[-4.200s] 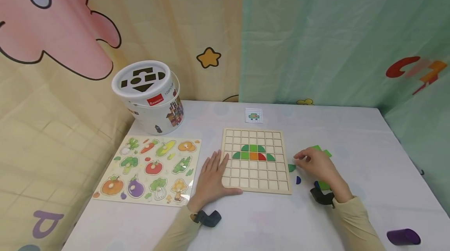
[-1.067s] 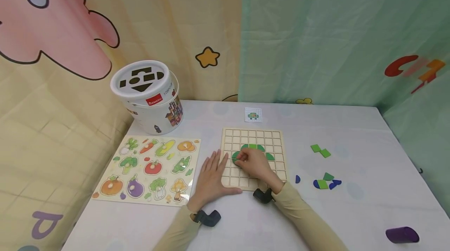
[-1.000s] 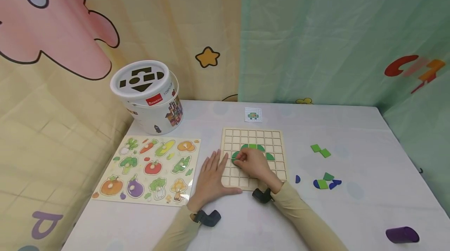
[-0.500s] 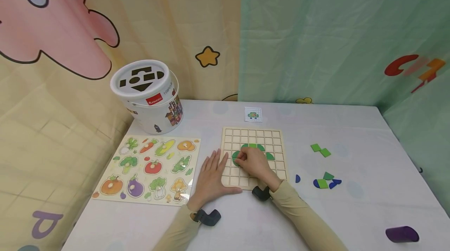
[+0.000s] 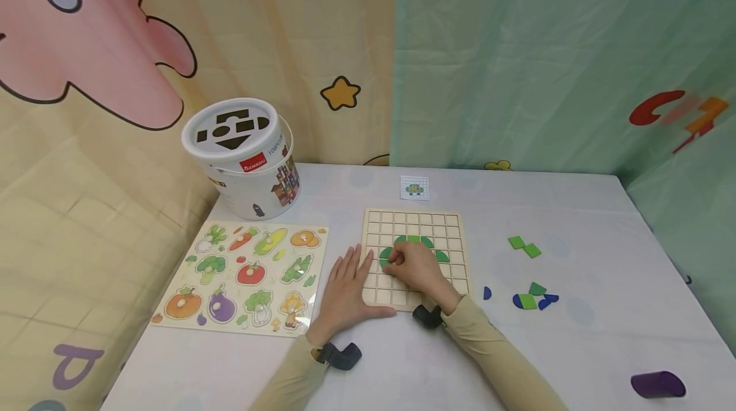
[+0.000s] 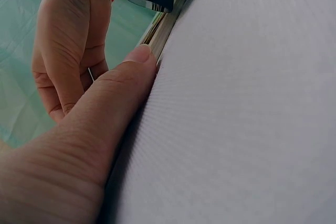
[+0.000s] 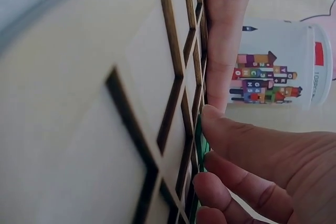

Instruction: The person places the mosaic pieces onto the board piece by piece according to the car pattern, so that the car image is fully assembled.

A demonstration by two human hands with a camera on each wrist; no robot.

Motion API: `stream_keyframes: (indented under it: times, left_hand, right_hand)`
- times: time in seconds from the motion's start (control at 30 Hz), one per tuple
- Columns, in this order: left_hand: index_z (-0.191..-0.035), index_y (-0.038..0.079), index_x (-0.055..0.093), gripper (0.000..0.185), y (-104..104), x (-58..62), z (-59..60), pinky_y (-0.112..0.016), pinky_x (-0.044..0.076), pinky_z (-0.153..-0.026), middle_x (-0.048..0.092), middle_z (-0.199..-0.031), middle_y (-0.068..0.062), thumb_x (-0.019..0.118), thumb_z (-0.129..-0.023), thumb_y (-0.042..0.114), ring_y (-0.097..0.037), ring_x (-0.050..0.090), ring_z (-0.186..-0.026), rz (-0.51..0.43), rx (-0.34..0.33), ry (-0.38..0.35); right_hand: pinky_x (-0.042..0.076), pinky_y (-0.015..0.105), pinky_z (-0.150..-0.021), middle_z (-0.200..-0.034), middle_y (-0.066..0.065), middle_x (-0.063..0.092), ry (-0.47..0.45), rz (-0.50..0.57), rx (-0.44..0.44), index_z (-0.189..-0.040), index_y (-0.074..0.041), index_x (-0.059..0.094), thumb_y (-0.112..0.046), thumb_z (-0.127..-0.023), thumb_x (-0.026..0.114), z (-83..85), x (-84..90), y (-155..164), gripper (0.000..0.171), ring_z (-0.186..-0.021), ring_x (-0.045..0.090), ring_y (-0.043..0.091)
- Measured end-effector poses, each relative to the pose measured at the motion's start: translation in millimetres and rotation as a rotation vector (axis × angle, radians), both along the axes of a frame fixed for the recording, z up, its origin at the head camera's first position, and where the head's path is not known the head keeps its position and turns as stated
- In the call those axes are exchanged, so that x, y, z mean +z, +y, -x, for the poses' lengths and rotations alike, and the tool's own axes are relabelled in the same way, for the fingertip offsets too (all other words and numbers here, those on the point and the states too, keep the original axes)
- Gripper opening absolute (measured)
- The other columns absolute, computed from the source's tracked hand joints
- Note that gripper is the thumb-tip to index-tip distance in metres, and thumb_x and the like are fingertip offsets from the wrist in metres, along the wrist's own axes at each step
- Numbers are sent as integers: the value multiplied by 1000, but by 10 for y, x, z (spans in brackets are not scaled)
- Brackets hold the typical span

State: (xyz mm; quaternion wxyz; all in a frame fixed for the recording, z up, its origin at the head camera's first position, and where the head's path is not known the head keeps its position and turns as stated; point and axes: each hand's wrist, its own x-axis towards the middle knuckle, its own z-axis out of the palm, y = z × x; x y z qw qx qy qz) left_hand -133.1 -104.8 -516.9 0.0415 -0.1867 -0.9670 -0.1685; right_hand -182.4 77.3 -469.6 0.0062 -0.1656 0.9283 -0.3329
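**Right hand sets a green piece on the grid board**

The right hand [image 5: 415,268] lies over the middle of the grid board [image 5: 415,222], its fingertips [image 7: 210,113] curled onto a green piece [image 5: 384,258] at the left end of the green shape on the board. The wrist view shows the fingers bent against the piece's edge, pressing it into a cell. The left hand [image 5: 345,289] lies flat and spread on the table [image 5: 575,347] at the board's left edge, thumb [image 6: 137,61] straight along the near edge, fingers touching the left side.

More green pieces form an arch just above the right hand. Right of the board lie loose pieces: two light green squares [image 5: 524,246], and nearer, a blue and green cluster [image 5: 531,298]. A small pattern card [image 5: 414,188] sits behind the board. To the left is a vegetable puzzle [image 5: 244,277], with a white bucket [image 5: 244,162] behind it. A purple cylinder [image 5: 658,384] lies at the near right.
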Motion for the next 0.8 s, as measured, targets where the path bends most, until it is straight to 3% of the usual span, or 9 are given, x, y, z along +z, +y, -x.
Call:
stream_keyframes:
  times: [0.4,0.63,0.8]
  left_hand:
    - [-153,13,19,121,0,0,-1,-39,1,-115,11,-157,-13,55,-63,86,-26,4,-143,-3,4,-11]
    - [-153,13,19,121,7,6,-6,-40,2,-115,10,-157,-12,56,-63,85,-26,3,-143,-7,1,-10]
    - [-152,12,20,121,10,1,-3,-40,2,-114,11,-157,-12,57,-63,84,-26,3,-143,-14,1,-9]
  right_hand:
    - [42,26,-51,-65,-9,53,-49,-54,57,-83,-13,71,-20,-80,77,-76,105,166,10,-57,48,8]
    - [41,28,-53,-67,-10,55,10,-79,44,-80,-15,70,-23,-83,75,-118,234,518,10,-58,47,9]
    - [39,28,-49,-69,-8,56,30,-66,-25,-84,-14,72,-23,-84,73,-117,292,887,9,-56,46,11]
